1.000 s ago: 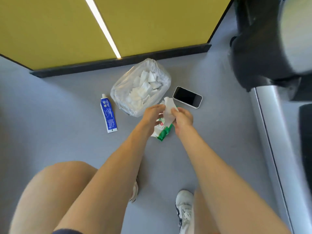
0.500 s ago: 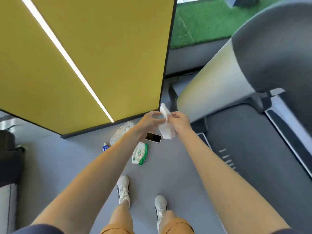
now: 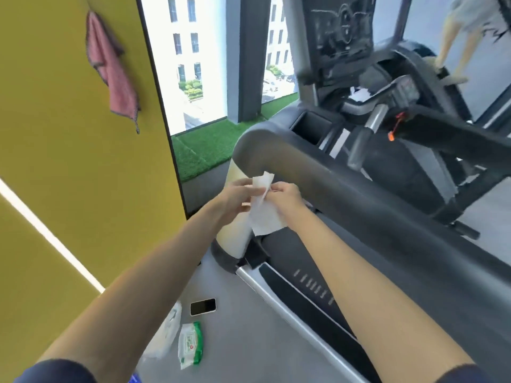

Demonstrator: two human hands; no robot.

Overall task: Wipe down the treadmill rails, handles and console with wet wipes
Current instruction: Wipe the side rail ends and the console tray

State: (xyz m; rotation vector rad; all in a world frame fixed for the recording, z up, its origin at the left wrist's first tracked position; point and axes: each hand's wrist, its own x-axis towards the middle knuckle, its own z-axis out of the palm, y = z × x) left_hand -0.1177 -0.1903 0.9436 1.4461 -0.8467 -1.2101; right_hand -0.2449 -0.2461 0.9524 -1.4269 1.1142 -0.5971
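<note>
While both hands meet before the treadmill's near handrail [image 3: 345,189], head view: left hand [image 3: 235,197] and right hand [image 3: 284,193] each pinch the upper edge of one wet wipe [image 3: 264,214], fingers curled on it; the sheet hangs part-unfolded in front of the handrail, contact not discernible; console [image 3: 343,31] and side rail [image 3: 276,297] apparently unwiped; wipe packet [image 3: 190,345], phone [image 3: 202,306] and plastic bag [image 3: 166,335] lie on the floor; judged stage: preparation, wiping all to come.
</note>
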